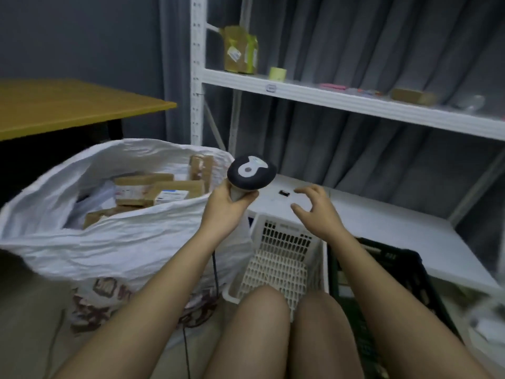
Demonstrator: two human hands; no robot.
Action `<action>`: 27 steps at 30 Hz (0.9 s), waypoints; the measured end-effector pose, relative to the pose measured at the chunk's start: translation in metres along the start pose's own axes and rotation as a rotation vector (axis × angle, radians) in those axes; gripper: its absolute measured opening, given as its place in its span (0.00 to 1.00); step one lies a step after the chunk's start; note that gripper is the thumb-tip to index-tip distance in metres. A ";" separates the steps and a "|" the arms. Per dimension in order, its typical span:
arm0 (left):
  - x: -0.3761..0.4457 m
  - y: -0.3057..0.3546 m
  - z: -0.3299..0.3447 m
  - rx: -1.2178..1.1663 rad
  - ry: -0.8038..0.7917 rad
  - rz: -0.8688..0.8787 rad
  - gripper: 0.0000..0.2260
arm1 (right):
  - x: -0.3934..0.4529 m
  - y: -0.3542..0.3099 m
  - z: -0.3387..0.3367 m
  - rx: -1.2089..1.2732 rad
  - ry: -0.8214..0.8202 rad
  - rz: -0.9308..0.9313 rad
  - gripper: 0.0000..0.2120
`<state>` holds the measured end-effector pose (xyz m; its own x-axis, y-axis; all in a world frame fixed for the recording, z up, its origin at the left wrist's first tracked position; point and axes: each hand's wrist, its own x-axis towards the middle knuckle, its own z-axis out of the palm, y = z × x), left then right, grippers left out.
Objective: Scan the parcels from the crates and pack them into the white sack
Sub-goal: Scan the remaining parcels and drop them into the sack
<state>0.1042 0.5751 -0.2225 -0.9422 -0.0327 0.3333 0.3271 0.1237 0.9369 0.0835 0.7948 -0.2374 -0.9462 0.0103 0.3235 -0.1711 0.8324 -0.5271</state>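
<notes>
The left hand (226, 203) grips the pale handle of a handheld barcode scanner with a rounded dark head (251, 172); the fingers and thumb curl round the handle just below the head, which stands above the knuckles, its grey-white top panel facing the camera. A thin black cable (216, 272) hangs down from the hand along the forearm. The right hand (314, 207) hovers empty, its fingers spread and loosely bent, above the far rim of a white perforated plastic crate (281, 258), close to the scanner but not touching it. Just right of that crate stands a dark green slatted plastic crate (382, 272), its contents blurred. Both crates sit against the front edge of the low white shelf board (382, 222). Left of the scanner, the large crinkled white woven sack (131, 242) stands open, its near rim just beside the left wrist; brown cardboard parcels with printed labels (153, 191) lie piled inside, mostly towards its far right side.
</notes>
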 end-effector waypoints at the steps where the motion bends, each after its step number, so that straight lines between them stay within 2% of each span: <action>1: 0.001 -0.002 0.019 -0.005 -0.047 -0.006 0.16 | -0.008 0.022 -0.006 0.002 0.011 0.060 0.19; 3: 0.001 -0.010 0.061 -0.013 -0.141 -0.027 0.15 | -0.029 0.072 -0.018 0.023 0.039 0.189 0.18; 8: -0.006 -0.042 0.144 -0.038 -0.306 -0.071 0.16 | -0.088 0.173 -0.025 0.013 -0.005 0.473 0.19; 16: 0.009 -0.119 0.277 0.016 -0.572 -0.217 0.12 | -0.125 0.318 0.018 -0.002 -0.118 0.759 0.19; 22: 0.050 -0.189 0.350 0.069 -0.614 -0.311 0.10 | -0.087 0.408 0.083 -0.024 -0.208 0.829 0.23; 27: 0.080 -0.252 0.383 0.083 -0.616 -0.375 0.09 | -0.029 0.478 0.137 -0.131 -0.280 0.750 0.28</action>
<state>-0.0808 0.9214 -0.4726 -0.8672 0.4742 -0.1519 -0.0093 0.2895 0.9571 -0.0084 1.1166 -0.6067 -0.8332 0.4664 -0.2971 0.5528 0.7173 -0.4242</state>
